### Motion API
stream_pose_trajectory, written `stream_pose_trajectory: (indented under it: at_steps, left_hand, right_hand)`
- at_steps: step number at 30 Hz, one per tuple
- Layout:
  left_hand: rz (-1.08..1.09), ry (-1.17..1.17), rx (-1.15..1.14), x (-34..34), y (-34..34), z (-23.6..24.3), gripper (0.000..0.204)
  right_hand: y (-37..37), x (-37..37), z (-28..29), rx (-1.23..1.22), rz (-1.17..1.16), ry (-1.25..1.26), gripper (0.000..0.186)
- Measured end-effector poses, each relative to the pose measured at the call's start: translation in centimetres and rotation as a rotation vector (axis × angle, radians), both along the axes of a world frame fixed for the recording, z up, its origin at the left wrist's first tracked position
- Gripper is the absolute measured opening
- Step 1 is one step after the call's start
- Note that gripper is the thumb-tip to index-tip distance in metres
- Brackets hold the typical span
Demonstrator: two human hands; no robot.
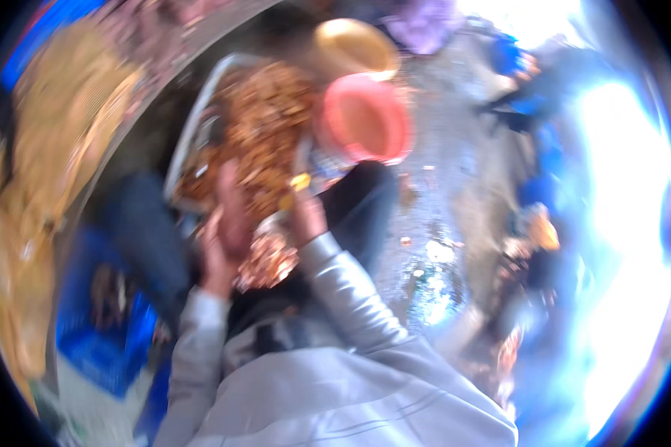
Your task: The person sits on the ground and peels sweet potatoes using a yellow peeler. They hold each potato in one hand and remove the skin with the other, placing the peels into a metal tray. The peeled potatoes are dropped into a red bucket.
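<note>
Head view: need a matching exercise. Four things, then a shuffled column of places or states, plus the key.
1. tray
2. pink tub
3. blue crate
4. right hand

A. lower left of the view
B. at a small, blurred yellow thing
C. heaped with brown pieces
D. on the near side of the yellow tub

Pairs: 1-C, 2-D, 3-A, 4-B

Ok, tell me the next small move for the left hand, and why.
Probably ease the left hand a little forward to the brown pieces in the tray: its fingers look stretched toward them. The right hand has a small yellow thing by its fingertips, though blur hides whether it is gripped.
</note>
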State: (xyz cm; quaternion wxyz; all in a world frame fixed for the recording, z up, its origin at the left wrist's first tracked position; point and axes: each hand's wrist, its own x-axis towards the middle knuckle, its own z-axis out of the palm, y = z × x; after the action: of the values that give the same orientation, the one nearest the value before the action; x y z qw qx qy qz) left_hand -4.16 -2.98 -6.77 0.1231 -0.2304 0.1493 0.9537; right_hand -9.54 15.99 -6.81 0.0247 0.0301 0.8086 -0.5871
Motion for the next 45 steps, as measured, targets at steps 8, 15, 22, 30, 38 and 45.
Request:
stream_pose_trajectory:
  at_steps: [8, 15, 22, 30, 38, 45]
  left_hand:
    - [0.093, 0.164, -0.792, -3.7, -0.9, -1.5, 0.054]
    - [0.701, -0.161, 1.72, -10.1, 1.0, -1.6, 0.044]
    - [-0.157, -0.105, 4.171, -13.9, 2.3, -6.8, 0.075]
    - [0.412, -0.474, 3.709, -17.6, 5.2, -9.8, 0.078]
    - [1.272, -1.094, 4.076, -19.0, 3.9, -10.3, 0.072]
    - [1.373, -1.103, 4.248, -17.6, 2.6, -15.5, 0.062]
  right_hand:
    - [-0.6, -0.4, 5.6, -0.798, -0.325, -0.488, 0.037]
    - [0.3, -1.1, -0.9, -0.022, -0.158, -0.076, 0.039]
    - [2.8, -2.1, 6.6, -0.951, -0.419, -0.407, 0.026]
    - [5.5, -4.8, 5.7, -1.03, -0.482, -0.474, 0.025]
    - [3.9, -7.1, 5.1, -0.787, -0.394, -0.5, 0.029]
    - [2.9, -6.1, 5.3, -0.81, -0.411, -0.436, 0.023]
